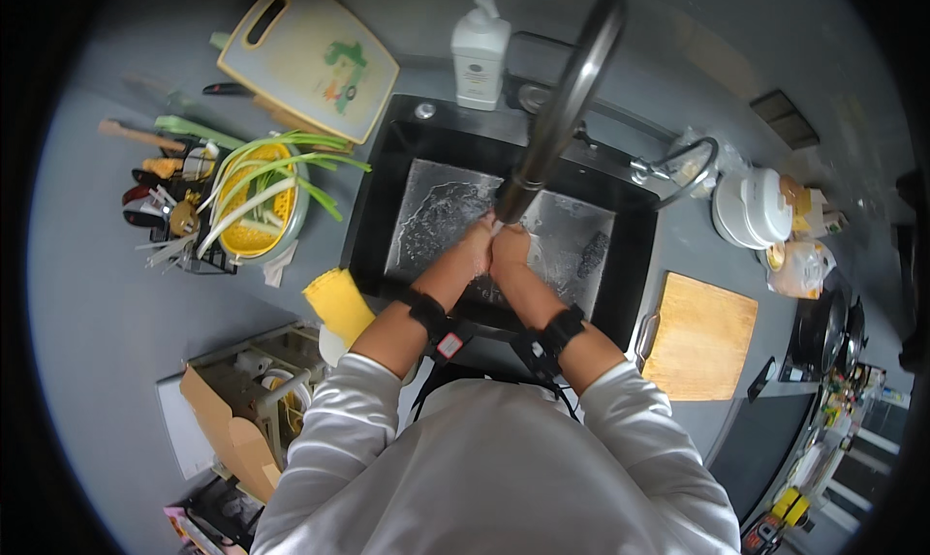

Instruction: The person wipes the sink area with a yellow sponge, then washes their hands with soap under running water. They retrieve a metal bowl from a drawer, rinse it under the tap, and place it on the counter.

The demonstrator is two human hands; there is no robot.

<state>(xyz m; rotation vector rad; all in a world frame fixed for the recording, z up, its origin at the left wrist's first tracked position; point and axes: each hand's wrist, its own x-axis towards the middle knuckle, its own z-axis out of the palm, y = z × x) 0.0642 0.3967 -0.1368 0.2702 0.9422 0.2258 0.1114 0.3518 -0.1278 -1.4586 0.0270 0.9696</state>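
Note:
My left hand (480,237) and my right hand (511,245) meet over the sink basin (429,192), directly below the spout of a tall dark metal faucet (556,126). The faucet head covers most of my fingers, so their pose is hidden. A little water shows between the hands, and suds streak the steel floor of the basin. No object is visible in either hand. At the basin's right side lies a dark mesh-like scrubber (594,254). Behind the sink stands a white pump bottle (479,54).
To the left, a yellow colander (251,248) holds scallions beside a utensil rack (207,264). A cutting board (309,57) leans behind it. A yellow cloth (338,304) hangs near my left forearm. On the right are a wooden board (701,337), a small curved tap (708,166) and white bowls (752,206).

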